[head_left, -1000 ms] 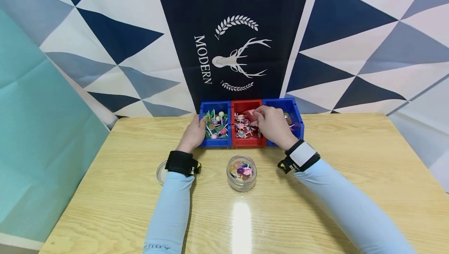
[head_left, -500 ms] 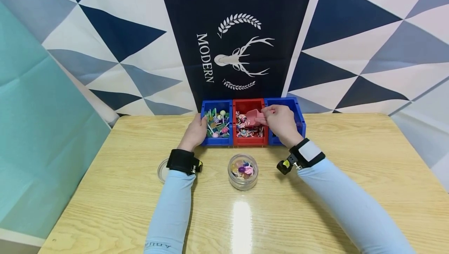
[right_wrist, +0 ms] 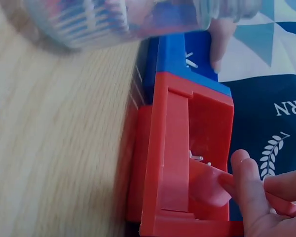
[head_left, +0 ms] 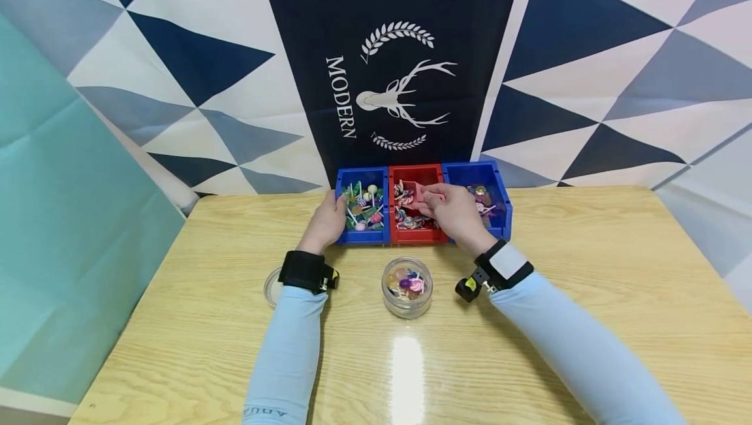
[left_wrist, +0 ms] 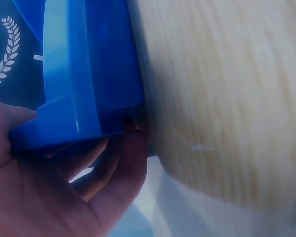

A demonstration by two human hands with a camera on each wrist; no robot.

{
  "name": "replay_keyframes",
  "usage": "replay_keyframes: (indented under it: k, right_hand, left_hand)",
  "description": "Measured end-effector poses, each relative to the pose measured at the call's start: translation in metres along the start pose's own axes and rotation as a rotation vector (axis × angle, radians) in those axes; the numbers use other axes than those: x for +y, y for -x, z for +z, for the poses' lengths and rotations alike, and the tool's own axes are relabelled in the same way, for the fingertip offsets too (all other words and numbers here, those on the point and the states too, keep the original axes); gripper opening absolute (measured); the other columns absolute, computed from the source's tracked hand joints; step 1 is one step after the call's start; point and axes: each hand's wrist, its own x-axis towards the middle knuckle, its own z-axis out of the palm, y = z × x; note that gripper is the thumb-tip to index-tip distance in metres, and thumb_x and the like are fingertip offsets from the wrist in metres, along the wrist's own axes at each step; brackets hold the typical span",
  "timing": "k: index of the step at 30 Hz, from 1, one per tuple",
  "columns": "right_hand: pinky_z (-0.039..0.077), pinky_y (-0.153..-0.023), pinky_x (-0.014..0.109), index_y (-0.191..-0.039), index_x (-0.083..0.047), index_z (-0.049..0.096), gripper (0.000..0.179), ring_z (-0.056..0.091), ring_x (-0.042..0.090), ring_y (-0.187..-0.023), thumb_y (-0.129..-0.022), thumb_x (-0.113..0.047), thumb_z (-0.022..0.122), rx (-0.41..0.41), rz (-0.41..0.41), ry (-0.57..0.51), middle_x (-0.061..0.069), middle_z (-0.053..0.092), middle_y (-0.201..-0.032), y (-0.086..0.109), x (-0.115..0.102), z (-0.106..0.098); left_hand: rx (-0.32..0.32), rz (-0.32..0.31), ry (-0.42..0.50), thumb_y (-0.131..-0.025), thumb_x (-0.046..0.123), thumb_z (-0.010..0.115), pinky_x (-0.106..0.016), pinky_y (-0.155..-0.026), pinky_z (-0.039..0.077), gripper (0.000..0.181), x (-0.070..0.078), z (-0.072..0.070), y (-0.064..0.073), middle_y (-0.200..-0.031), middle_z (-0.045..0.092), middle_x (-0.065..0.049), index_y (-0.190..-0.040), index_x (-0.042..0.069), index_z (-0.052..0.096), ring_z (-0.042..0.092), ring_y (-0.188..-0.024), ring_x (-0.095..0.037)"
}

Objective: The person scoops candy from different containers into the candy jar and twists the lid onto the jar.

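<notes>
My left hand (head_left: pixel 323 222) grips the outer side wall of the left blue bin (head_left: pixel 361 238), thumb and fingers on either side of its edge in the left wrist view. Lollipops and green-wrapped candies (head_left: pixel 365 208) fill that bin. A pink scoop (head_left: pixel 414 195) is pinched by its handle in my right hand (head_left: pixel 461 213). Its blade is down inside the middle red bin (head_left: pixel 418 237), among striped swirl lollipops (head_left: pixel 411 221). The right wrist view shows the scoop (right_wrist: pixel 207 185) tilted within the red walls, with white sticks beside it.
A right-hand blue bin (head_left: pixel 502 219) with more candies adjoins the red one. In front of the bins stands a clear jar (head_left: pixel 407 307), uncapped, partly filled with candies. A clear round lid (head_left: pixel 273 288) lies by the left wrist. A patterned backdrop (head_left: pixel 235 85) rises behind.
My right hand drew the scoop slightly right, then pushed it back left into the lollipops, and its blade is now tilted. The left hand keeps its grip on the blue bin.
</notes>
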Motion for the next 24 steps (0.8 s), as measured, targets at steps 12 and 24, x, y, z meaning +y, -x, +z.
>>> replay_keyframes:
  k: [12,24]
  right_hand:
    - [0.052,-0.090,0.032,-0.149,0.000,0.040,0.041,0.061,0.026,-0.120,-0.110,-0.010,0.034,-0.137,0.020,-0.310,0.019,0.049,-0.145,0.014,0.003,0.008]
    - [0.056,-0.082,0.029,-0.141,-0.001,0.040,0.036,0.072,0.017,-0.092,-0.110,-0.018,0.033,0.009,0.034,-0.323,0.025,0.054,-0.132,0.023,0.010,-0.012]
  left_hand:
    - [-0.005,-0.001,-0.002,-0.111,0.034,0.026,-0.052,-0.110,0.035,0.049,0.000,-0.001,-0.001,-0.145,0.046,-0.020,-0.148,0.003,0.032,0.046,-0.132,-0.033]
    - [-0.001,0.006,-0.012,-0.111,0.035,0.027,-0.051,-0.110,0.035,0.049,-0.001,-0.001,0.000,-0.145,0.046,-0.019,-0.148,0.003,0.032,0.046,-0.133,-0.033]
